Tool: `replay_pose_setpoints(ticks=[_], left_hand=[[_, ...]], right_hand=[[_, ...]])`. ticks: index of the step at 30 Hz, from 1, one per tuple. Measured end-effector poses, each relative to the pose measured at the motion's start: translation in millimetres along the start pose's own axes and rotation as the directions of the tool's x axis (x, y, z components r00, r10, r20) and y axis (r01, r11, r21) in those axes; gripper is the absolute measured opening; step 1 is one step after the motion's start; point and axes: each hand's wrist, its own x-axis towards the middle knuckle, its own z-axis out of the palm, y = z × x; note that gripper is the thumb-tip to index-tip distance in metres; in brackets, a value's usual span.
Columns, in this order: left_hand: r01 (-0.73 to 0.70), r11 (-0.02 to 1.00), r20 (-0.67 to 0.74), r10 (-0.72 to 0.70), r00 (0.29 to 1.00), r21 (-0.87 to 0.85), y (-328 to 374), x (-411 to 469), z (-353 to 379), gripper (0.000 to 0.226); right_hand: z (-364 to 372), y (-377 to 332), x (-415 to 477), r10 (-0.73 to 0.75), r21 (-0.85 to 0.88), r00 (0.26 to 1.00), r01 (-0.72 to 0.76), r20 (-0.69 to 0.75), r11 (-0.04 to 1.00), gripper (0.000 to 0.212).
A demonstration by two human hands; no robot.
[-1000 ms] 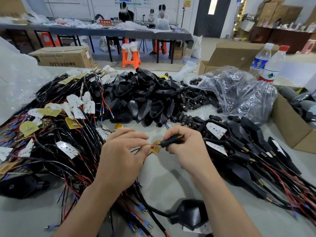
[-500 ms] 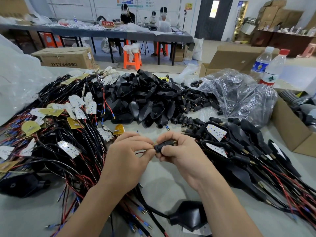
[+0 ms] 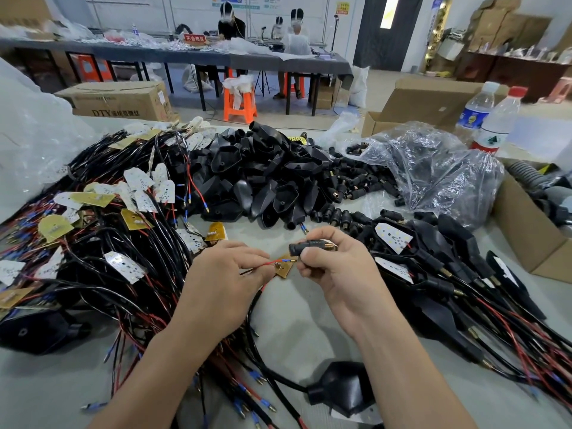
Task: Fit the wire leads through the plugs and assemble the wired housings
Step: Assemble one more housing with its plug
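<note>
A cardboard box (image 3: pixel 117 100) reads "DTY"; two water bottles (image 3: pixel 497 125) stand at the right. Over the table's middle, the left hand (image 3: pixel 223 280) pinches two wire leads (image 3: pixel 263 264), one red and one black. Their tips are just beside the one black plug (image 3: pixel 309 246), which the right hand (image 3: pixel 337 270) grips with curled fingers.

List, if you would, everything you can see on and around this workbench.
plug: one, black with brass end, in right hand
wire leads: one red, one black, pinched by left hand
wire bundles: many, black and red, white and yellow boards attached, heaped left
empty housings: many, black, heaped centre back
loose plugs: many, black, right of that heap
wired housings: many, black, heaped right
plastic bag: one, clear, back right
water bottles: two, clear, back right
cardboard boxes: at least three, brown, around the table
stool: one, orange, beyond the table
left hand: centre
right hand: centre
</note>
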Motion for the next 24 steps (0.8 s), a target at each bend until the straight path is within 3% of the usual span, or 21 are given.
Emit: replay_pose_setpoints(ticks=[4, 11, 16, 20, 24], left_hand=[[0.004, 1.0, -0.057, -0.004, 0.998, -0.015, -2.0, 0.2, 0.2, 0.013], [-0.082, 0.995, -0.04, 0.085, 0.996, 0.06, 2.0, -1.9, 2.0, 0.005], [-0.09, 0.992, -0.085, 0.098, 0.992, 0.091, 3.9, -1.3, -0.4, 0.019], [-0.146, 0.973, -0.049, 0.157, 0.986, 0.179, 4.1, -3.6, 2.8, 0.013], [-0.213, 0.943, -0.033, 0.228, 0.973, 0.257, 6.5, -6.7, 6.3, 0.013]], right_hand=[[-5.5, -2.5, 1.7, -0.027, 0.028, 0.997, 0.029, -0.074, 0.999, 0.033], [2.4, 3.1, -2.4, 0.047, -0.071, 0.995, -0.041, 0.09, 0.997, 0.032], [0.7, -0.9, -2.2, 0.042, -0.053, 0.998, -0.04, 0.046, 0.998, 0.033], [3.5, 0.4, -5.9, 0.014, -0.239, 0.995, 0.009, 0.098, 0.971, 0.033], [10.4, 6.9, -8.3, 0.003, -0.377, 0.993, 0.042, 0.116, 0.925, 0.017]])
